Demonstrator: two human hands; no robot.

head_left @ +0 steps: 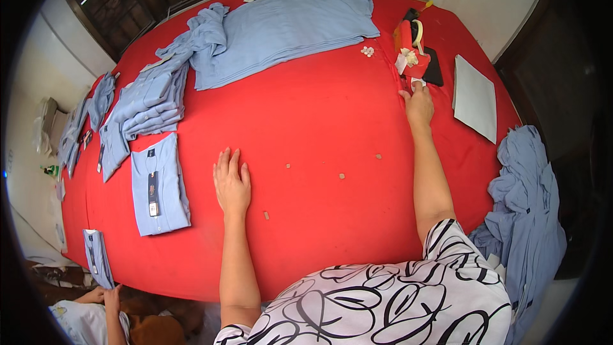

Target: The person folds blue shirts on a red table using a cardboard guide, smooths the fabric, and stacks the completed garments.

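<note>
**Both hands out on red table, shirts stacked round the edge**

Far L, bottom corner: another person's hand (112, 295) holds a folded light-blue shirt (98, 257) at the table's (319, 128) edge. Above it, a folded blue shirt w/ hang tag (159, 185) lies flat on the red cloth, collar away from the wearer. Further up-L, a pile of folded blue shirts (147, 105) overlapping, more shirts trailing off the L rim, too small to tell apart.

Left hand (231, 185): flat, palm down on bare red cloth, fingers together & straight, holding nothing. Just R of the tagged shirt, not touching it. Small tan scraps (341, 176) scattered on cloth betw. the two arms.

Top centre: big spread stack of unfolded blue shirts (281, 25), sleeves bunched at its L end. Small cluster of white bits (367, 52) near its R corner.

Right hand (419, 103): arm stretched far fwd, fingers at a small white piece (418, 83) just below a red box (408, 48) w/ yellow-white item on top; seems pinching it, grip not clear. Black flat thing (437, 67) under/behind the box.

R of that: white card sheet (474, 97), apart from hand. Far R: heap of loose blue shirts (527, 204) hanging off table edge.
</note>
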